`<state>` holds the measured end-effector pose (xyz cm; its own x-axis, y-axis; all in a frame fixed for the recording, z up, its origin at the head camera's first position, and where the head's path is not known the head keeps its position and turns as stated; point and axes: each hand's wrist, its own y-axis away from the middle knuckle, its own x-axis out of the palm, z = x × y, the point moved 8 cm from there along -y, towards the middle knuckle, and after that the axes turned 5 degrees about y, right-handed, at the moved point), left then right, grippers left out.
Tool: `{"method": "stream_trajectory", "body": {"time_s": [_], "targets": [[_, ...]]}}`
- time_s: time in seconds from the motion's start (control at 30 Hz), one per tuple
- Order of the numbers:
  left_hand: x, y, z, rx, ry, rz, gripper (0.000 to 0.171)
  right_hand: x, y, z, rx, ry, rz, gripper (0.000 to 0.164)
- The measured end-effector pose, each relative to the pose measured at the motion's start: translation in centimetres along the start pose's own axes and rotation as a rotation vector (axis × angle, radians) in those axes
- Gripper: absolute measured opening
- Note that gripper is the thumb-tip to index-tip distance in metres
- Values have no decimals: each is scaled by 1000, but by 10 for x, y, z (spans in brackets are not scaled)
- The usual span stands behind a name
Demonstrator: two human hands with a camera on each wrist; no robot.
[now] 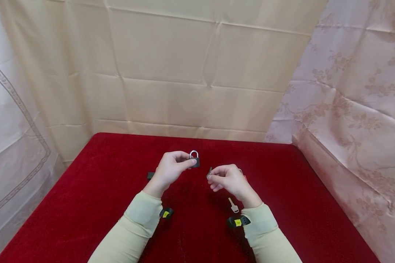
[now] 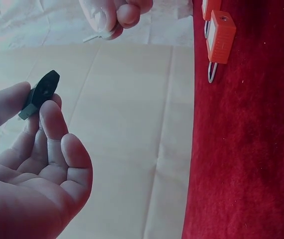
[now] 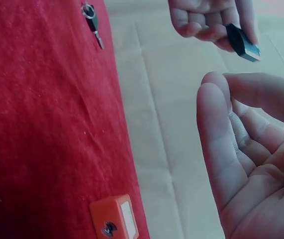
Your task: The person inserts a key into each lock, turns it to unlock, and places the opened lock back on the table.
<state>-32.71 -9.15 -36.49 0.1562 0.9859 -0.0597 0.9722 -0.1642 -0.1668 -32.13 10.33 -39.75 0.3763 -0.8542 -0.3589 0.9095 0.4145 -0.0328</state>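
My left hand (image 1: 172, 170) holds a small black padlock (image 1: 195, 163) between thumb and fingers, raised over the red cloth. Its silver shackle points up in the head view and looks closed. The left wrist view shows the dark keyhole end of the padlock (image 2: 46, 88). To the right and a little nearer, my right hand (image 1: 228, 179) pinches a small key (image 1: 210, 171) between thumb and forefinger. The key's thin blade (image 2: 93, 37) sticks out from the fingertips, apart from the padlock. In the right wrist view the fingers hide this key.
A loose key (image 1: 233, 205) lies by my right wrist. Orange padlocks (image 2: 222, 39) lie on the red cloth (image 1: 95, 204), one partly behind my right hand. A black-headed key on a ring (image 3: 92, 24) lies there too. Beyond my left wrist sits a dark block (image 1: 150, 175).
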Motion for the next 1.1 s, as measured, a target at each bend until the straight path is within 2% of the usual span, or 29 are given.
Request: {"method": "stream_trajectory", "body": {"time_s": [0.27,0.5,0.73,1.1], "targets": [[2,1,0,4,-35,-4,21,19,-1,2,-7,-22,68,20],[3,1,-1,19,-24,1,22,30,-1,4,3,-28,104,16],[5,0,-2,40,-4,17,19,47,0,7,-6,-37,191,18],[5,0,-2,45,0,22,18,48,0,5,7,-48,202,21]]}}
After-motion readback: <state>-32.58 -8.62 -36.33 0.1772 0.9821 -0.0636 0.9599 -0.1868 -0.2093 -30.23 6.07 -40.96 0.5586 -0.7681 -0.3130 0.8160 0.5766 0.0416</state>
